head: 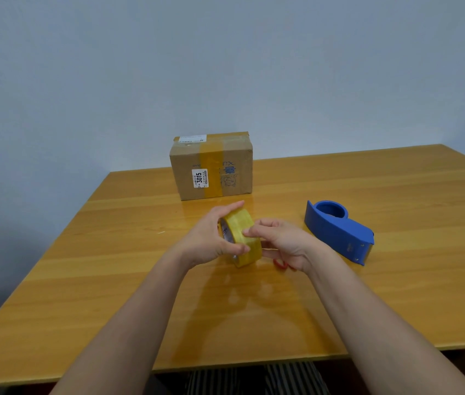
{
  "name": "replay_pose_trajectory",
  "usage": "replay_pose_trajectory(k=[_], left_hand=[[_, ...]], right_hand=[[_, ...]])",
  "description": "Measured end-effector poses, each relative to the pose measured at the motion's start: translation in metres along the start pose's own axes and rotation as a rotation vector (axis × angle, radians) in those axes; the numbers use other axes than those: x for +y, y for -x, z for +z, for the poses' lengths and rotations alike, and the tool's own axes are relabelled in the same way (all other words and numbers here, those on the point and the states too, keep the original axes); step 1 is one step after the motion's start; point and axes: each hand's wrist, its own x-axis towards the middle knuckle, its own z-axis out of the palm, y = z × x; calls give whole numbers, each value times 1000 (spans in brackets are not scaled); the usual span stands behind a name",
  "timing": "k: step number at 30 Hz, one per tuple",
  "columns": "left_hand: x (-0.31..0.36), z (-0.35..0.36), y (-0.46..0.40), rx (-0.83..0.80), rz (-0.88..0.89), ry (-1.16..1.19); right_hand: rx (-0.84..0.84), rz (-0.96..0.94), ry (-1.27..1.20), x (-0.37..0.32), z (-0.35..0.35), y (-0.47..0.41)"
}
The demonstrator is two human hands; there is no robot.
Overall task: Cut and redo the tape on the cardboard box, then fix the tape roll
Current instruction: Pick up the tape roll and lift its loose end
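A yellowish tape roll [243, 238] is held above the middle of the wooden table [111, 280]. My left hand [214, 238] grips it from the left side, thumb under and fingers over. My right hand [282, 242] pinches the roll's outer face with thumb and fingertips. A cardboard box [211, 165] stands behind, sealed by a strip of brownish tape and bearing a white label. An empty blue tape dispenser [339, 229] lies to the right. Something red [280, 264] peeks out under my right hand, mostly hidden.
The table's far edge meets a plain grey wall just behind the box. Its near edge runs close to my body, with striped fabric [254, 377] below it.
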Motion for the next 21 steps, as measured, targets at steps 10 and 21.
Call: replay_pose_trajectory(k=[10,21], left_hand=[[2,-4,2,0,-21,63],[17,-7,-2,-23,-66,65]], right_hand=[[229,-329,285,-9,2,13],[348,-984,1331,-23,-5,4]])
